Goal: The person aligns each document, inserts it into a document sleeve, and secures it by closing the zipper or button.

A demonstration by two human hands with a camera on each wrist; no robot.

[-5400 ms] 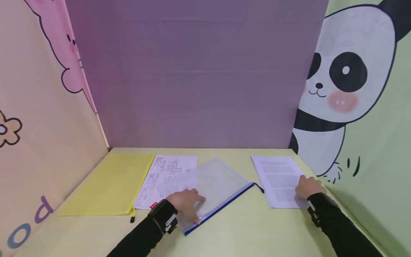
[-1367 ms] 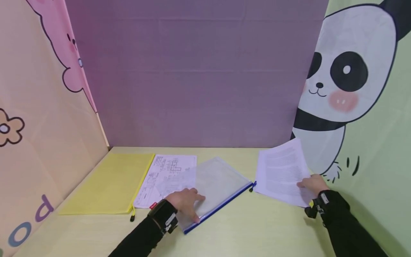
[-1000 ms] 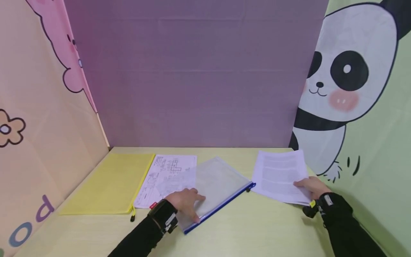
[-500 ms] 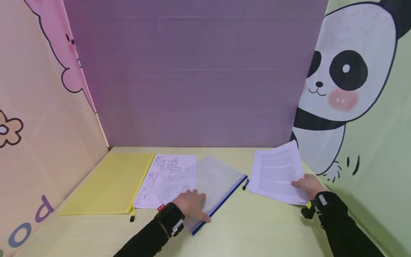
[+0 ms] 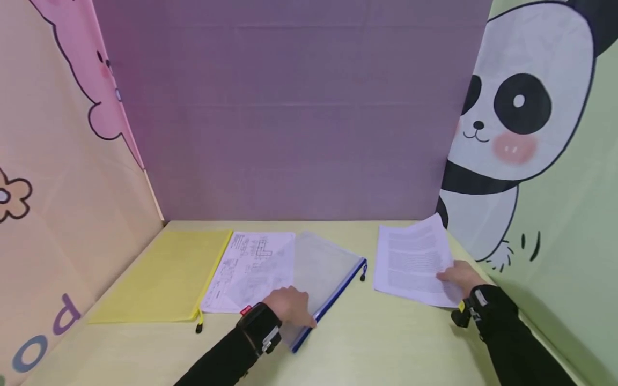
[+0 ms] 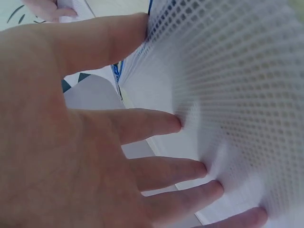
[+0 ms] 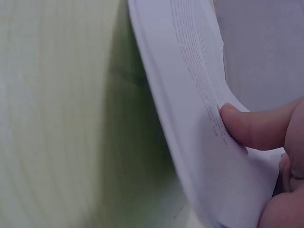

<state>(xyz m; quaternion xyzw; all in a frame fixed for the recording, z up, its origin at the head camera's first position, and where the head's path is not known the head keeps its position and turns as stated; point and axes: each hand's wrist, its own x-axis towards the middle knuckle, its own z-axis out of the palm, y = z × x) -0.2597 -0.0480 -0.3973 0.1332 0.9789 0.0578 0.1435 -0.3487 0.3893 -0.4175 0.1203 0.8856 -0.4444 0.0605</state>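
so, curved printed paper (image 5: 410, 262) in pinching right hand (image 5: 462, 277), translucent blue-edged pouch (image 5: 325, 262) against spread left hand (image 5: 289, 307)

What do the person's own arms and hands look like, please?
The left hand and right hand wear no gloves. The left sleeve and right sleeve are long and black. On the left is a black band with a pale label and red tag; on the right, a black device with a yellow patch.
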